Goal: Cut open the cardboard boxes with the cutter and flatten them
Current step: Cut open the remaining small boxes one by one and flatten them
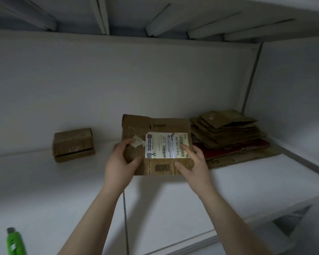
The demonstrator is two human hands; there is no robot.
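Bare left grip (118,162), bare right grip (196,167), two bare forearms (92,218)

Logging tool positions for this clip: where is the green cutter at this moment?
The green cutter sits on the white table in the bottom left corner of the head view, apart from the left hand, which holds the box.

Dim, grey-toned wide-angle view under soft, flat light.

Shadows are faint and diffuse, deepest beneath the overhead shelf (155,21). The white label (167,145) on the cardboard box (136,126) is the brightest patch. Straight edges bow toward the frame borders. The green cutter (14,242), lower left, is smeared by blur.
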